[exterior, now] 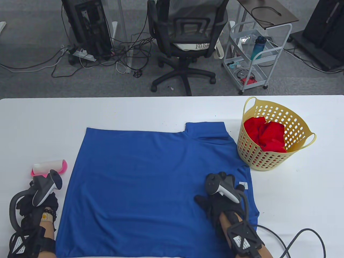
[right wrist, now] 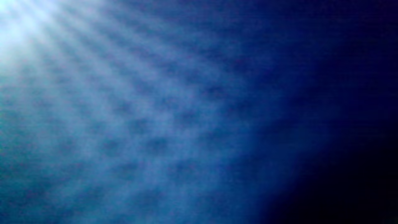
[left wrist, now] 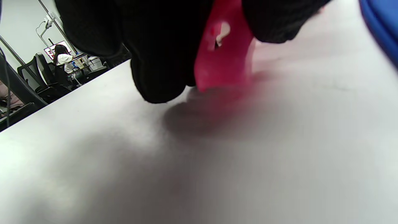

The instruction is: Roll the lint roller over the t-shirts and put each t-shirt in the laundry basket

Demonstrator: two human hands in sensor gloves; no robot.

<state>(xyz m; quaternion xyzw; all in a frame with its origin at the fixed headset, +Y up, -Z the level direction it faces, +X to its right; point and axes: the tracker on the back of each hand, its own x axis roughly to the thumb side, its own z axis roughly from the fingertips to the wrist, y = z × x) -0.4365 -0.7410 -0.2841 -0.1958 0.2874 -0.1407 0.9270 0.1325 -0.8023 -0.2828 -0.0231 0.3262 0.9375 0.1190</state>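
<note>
Fingers of your left hand (exterior: pixel 36 200) curl round the pink lint roller (exterior: pixel 49 167) handle near the desk's left edge; your right hand (exterior: pixel 219 199) presses flat on the blue t-shirt (exterior: pixel 145 185) spread along the front edge. Rolling looks about to start: lift the roller onto the cloth. Yellow laundry basket (exterior: pixel 293 121), far right, holds a red garment (exterior: pixel 267 135).

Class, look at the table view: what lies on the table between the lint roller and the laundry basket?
The blue t-shirt, spread flat, in the table view.
</note>
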